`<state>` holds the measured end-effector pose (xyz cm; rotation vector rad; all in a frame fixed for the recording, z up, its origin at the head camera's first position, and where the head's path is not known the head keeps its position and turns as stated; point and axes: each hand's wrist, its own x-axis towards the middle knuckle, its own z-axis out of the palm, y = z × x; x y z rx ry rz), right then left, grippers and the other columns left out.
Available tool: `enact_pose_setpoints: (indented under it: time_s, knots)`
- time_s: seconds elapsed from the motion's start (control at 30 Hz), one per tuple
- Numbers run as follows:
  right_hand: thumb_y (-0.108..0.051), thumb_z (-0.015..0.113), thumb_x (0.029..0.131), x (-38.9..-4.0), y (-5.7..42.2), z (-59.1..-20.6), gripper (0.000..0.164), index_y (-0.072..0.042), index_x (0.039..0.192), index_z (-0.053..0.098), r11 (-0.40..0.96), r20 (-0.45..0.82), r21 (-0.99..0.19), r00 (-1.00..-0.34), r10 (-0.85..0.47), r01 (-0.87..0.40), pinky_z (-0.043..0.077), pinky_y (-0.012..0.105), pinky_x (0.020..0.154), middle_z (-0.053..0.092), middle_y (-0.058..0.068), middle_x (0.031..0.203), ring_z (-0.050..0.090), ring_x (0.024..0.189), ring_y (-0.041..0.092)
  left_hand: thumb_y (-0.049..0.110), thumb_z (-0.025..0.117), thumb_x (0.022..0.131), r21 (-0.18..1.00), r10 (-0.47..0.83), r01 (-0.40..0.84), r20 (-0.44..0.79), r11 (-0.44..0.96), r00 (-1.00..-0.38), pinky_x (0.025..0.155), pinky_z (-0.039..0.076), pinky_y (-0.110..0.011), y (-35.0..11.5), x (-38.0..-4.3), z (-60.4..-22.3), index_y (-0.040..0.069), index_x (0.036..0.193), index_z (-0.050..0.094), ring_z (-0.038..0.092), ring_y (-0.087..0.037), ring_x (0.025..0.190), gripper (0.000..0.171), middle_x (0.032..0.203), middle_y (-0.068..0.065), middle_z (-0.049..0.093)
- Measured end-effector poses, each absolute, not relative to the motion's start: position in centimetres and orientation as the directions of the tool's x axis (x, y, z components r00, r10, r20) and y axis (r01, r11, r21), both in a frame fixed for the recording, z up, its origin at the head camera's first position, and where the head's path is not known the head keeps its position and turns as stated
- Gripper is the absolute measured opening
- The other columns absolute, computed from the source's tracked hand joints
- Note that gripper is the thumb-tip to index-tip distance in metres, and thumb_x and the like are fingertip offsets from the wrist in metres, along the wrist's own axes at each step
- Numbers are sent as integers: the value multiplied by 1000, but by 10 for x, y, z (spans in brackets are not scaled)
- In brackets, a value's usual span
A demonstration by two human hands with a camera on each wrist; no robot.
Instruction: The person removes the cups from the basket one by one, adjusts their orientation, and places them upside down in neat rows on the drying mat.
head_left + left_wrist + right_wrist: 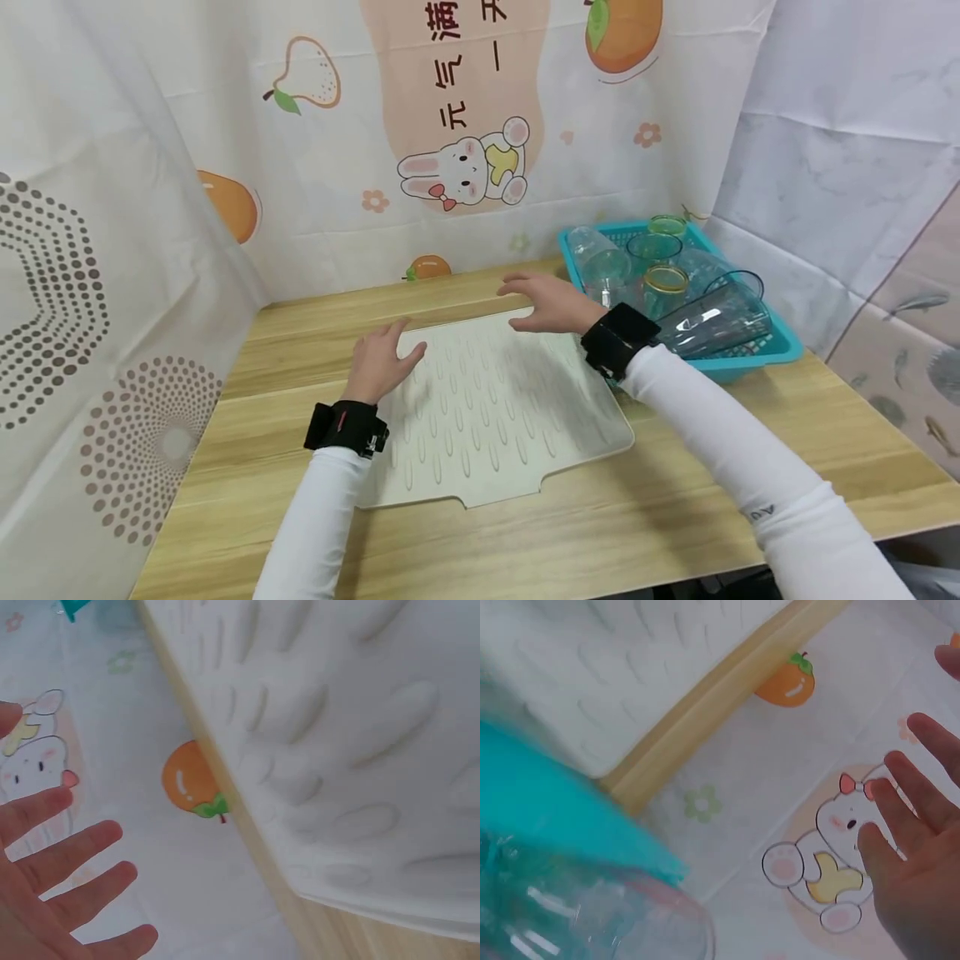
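Note:
A cream drying mat (480,408) with raised oval ridges lies flat on the wooden table. My left hand (377,362) hovers above the mat's left side, fingers spread and holding nothing; the left wrist view shows its fingers (82,877) apart. Over the mat's far right part is my right hand (551,302), likewise empty, with loosely extended fingers (915,802). Just right of that hand stands a turquoise plastic basket (783,342) filled with several glasses. A dark-tinted glass pitcher (716,321) lies tilted at its near side, and a gold-rimmed glass (665,287) sits behind the right wrist.
The wooden table (247,467) extends around the mat, with its front edge at the lower right. A white printed curtain (315,200) hangs behind the table, and another patterned cloth (97,333) hangs at the left. The basket's wall (570,802) rises close beside the mat.

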<state>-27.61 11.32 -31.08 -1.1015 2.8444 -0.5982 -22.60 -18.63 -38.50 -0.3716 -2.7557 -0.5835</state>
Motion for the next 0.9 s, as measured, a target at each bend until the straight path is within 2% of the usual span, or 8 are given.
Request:
enact_pose_setpoints:
  time_s: [0.1,0.23,0.47,0.67,0.77,0.9]
  knots:
    - [-17,69,89,-273,131,-305,46,-2,130,57,680,99,-388,-762,-640,-622,42,45,97,49,17,137,47,125,33,22,64,92,355,204,348,385,868,-900,85,47,-51,-187,-220,-381,-4,119,61,62,-38,96,37,109,-24,65]
    - [-14,69,89,-268,162,-300,42,-1,127,58,687,121,-386,-772,-624,-616,45,47,92,54,19,130,50,119,35,13,63,92,388,198,359,397,849,-896,74,51,-46,-189,-210,-376,-4,105,64,64,-35,90,21,99,-21,67]
    - [-10,69,86,-260,219,-303,39,1,123,61,701,152,-367,-782,-604,-612,46,50,88,57,20,124,53,115,37,7,64,90,400,243,423,428,813,-871,75,51,-46,-188,-198,-369,-3,102,64,65,-32,89,15,95,-21,68]
    - [-7,72,84,-248,246,-308,37,0,119,62,719,187,-282,-771,-609,-636,46,50,87,52,19,129,50,116,38,6,63,90,400,291,463,420,791,-859,75,51,-45,-190,-189,-371,-3,103,65,65,-31,88,15,95,-19,69]
    - [-5,74,82,-239,257,-315,35,-1,115,63,703,237,-225,-737,-633,-675,48,48,82,53,17,126,51,115,37,4,64,90,412,295,477,432,777,-852,77,52,-45,-193,-184,-371,-3,103,65,65,-31,89,15,96,-18,69]
    - [-4,79,73,-229,271,-328,37,-3,108,66,636,307,-86,-628,-715,-767,51,43,72,59,12,113,58,102,31,3,65,89,442,289,493,451,750,-844,80,52,-46,-199,-180,-367,-4,105,65,66,-32,92,17,100,-19,68]
